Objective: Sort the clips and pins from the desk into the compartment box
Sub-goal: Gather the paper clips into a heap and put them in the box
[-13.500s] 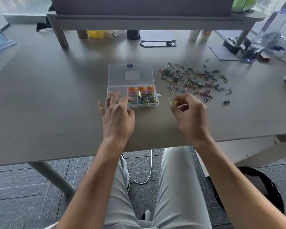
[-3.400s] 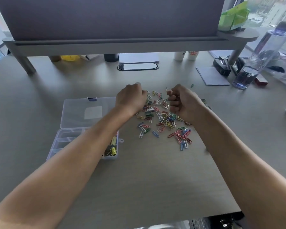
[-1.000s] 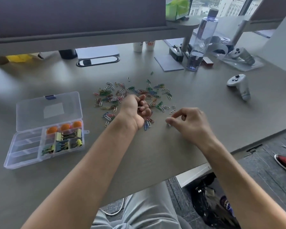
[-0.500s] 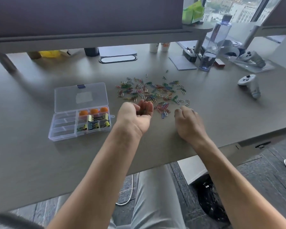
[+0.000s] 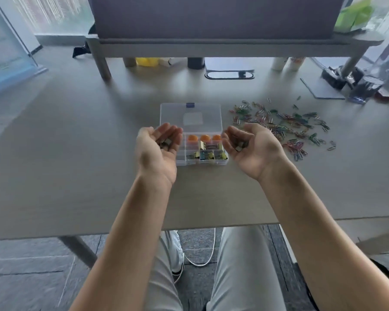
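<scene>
We see both hands palm up over the desk [image 5: 76, 176], one on each side of the box [image 5: 202, 161]. The left hand [image 5: 158, 151] has its fingers curled loosely upward into a cup, and small dark clips [image 5: 166, 143] lie in the hollow. The right hand [image 5: 249, 149] is cupped the same way, fingers half bent, with a few more dark clips [image 5: 239, 145] in its palm. We cannot tell which way these clips point; they are blurred.

The box is clear plastic, its long side running left to right, its lid [image 5: 190, 116] laid open flat toward the far edge. Three orange pins [image 5: 204, 138] fill the far row of compartments. Yellow and dark binder clips [image 5: 208, 151] sit in the nearer ones. The left compartments are partly hidden by the left hand.

To the right of the box, a loose scatter of coloured paper clips [image 5: 283, 124] lies on the desk, pointing every way.
</scene>
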A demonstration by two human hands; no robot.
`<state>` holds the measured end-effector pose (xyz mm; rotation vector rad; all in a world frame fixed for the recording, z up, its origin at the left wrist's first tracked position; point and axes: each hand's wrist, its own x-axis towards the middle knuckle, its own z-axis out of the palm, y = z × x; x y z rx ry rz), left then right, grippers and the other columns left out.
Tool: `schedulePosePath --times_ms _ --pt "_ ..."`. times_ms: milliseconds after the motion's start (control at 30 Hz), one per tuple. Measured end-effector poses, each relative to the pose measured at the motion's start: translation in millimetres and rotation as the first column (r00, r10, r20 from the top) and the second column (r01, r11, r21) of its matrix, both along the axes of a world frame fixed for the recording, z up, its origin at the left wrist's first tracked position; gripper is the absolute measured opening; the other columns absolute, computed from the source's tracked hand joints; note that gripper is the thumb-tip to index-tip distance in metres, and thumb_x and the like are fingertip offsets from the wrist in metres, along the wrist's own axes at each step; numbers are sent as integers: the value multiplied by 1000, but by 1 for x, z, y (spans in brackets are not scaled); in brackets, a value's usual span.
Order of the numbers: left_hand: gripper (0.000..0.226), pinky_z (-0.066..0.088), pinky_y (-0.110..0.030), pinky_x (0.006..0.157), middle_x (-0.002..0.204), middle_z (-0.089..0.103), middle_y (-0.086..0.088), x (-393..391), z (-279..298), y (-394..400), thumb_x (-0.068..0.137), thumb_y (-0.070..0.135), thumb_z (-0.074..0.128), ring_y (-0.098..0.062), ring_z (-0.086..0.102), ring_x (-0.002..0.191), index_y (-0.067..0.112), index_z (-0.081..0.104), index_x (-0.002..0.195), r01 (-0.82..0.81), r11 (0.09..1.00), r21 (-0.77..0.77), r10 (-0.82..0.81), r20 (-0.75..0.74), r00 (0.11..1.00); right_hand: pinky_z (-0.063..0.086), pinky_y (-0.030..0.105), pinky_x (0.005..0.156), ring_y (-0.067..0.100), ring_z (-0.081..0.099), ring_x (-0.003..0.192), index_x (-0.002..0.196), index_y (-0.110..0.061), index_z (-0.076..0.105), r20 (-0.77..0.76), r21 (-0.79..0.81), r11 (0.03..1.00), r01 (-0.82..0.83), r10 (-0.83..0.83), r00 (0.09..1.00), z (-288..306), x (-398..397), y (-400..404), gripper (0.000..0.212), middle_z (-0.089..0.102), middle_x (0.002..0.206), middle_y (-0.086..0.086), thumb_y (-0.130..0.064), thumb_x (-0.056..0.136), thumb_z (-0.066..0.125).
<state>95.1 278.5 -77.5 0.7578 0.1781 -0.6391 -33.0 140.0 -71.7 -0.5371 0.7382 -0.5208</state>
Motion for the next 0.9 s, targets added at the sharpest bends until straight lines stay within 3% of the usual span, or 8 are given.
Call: schedulePosePath --times_ms 133,300,467,667,900 --pt "40 57 -37 90 99 67 -22 22 -9 -5 103 27 40 -33 68 95 -4 65 104 70 994 80 -78 105 991 61 33 85 28 67 87 108 7 68 -9 -26 999 24 -24 1000 1 20 4 38 68 89 18 -22 106 44" --pt "48 56 -38 89 97 70 -20 22 -13 -25 105 34 39 -29 68 92 -5 67 106 155 967 204 -198 208 958 60 32 83 27 66 83 107 7 67 3 -25 999 41 -41 999 2 28 1 35 66 91 18 -20 105 45" --pt "56 54 -41 92 96 76 -15 16 -19 -36 106 43 34 -27 72 97 1 71 102 162 935 315 -267 327 907 57 33 92 25 65 78 109 6 66 1 -63 995 81 -81 997 6 22 -6 31 66 88 15 -17 104 45" --pt "65 52 -39 93 100 77 -9 8 -25 -38 106 50 25 -21 72 102 8 74 100 131 924 360 -287 425 859 59 30 80 23 66 75 104 3 67 8 -73 995 73 -73 997 3 18 -9 30 67 86 14 -18 104 46" --pt "67 46 -32 104 110 75 -5 5 -26 -39 106 53 19 -13 68 111 10 71 111 146 916 373 -324 473 820 59 32 85 25 66 81 108 4 66 5 -72 995 65 -65 998 -2 18 -6 31 67 92 16 -18 104 44"
